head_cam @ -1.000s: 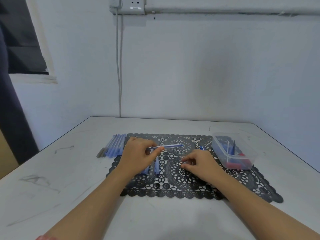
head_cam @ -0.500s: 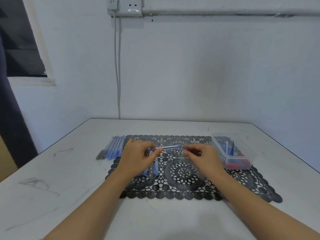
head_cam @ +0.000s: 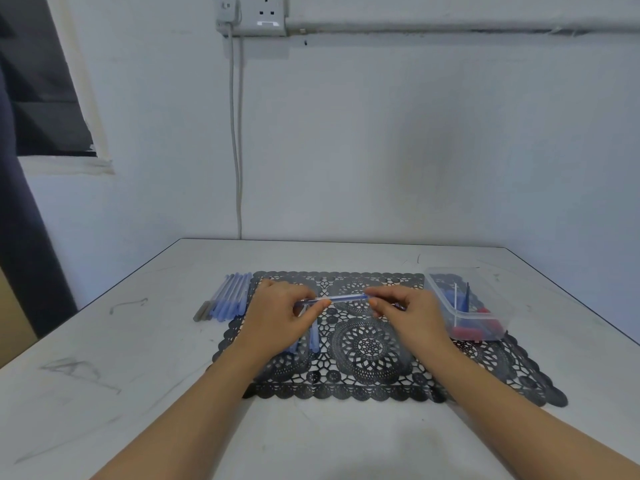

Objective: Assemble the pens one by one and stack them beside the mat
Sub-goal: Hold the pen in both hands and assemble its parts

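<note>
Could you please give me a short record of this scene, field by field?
Hands: left hand and right hand each pinch one end of the pen
Pen: roughly level, held above the mat
Mat: black lace, lying on the table
Finished: pile of pens beside the mat's left edge
Box: clear box at the mat's far right corner, red and blue parts inside

Head view: you are wearing the only camera, which is looking forward and down across the counter [head_cam: 138, 375] toward the wall [head_cam: 415, 150], framing the mat [head_cam: 367, 348] at close range.
</note>
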`<action>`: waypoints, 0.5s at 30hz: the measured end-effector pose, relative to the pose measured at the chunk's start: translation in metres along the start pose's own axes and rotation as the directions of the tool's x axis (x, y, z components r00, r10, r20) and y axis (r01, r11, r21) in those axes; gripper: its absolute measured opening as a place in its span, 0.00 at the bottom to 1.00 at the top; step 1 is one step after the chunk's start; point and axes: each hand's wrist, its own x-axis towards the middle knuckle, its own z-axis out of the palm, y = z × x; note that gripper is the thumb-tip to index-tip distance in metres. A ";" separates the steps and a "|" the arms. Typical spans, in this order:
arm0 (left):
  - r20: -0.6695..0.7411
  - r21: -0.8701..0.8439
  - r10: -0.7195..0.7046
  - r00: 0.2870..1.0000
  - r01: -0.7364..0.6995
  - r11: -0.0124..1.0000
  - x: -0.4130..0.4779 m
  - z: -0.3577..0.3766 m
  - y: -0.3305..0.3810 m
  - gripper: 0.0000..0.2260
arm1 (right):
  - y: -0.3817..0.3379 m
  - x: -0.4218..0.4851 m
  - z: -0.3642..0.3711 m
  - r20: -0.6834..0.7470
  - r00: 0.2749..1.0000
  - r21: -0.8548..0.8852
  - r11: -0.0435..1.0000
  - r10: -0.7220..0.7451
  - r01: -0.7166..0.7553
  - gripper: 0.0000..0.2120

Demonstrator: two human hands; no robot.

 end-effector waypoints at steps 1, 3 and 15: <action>0.001 0.000 0.000 1.000 0.000 1.000 0.000 0.000 0.000 0.20 | 0.000 0.000 0.000 0.006 1.000 0.003 1.000 -0.003 0.003 0.10; 0.006 -0.001 -0.003 1.000 0.003 1.000 0.000 0.000 0.001 0.20 | -0.001 -0.001 0.001 0.014 1.000 0.007 1.000 -0.010 0.010 0.10; 0.016 -0.011 0.001 1.000 -0.001 1.000 -0.001 0.001 0.002 0.20 | 0.001 -0.001 0.000 0.014 0.999 0.029 0.998 -0.052 0.051 0.13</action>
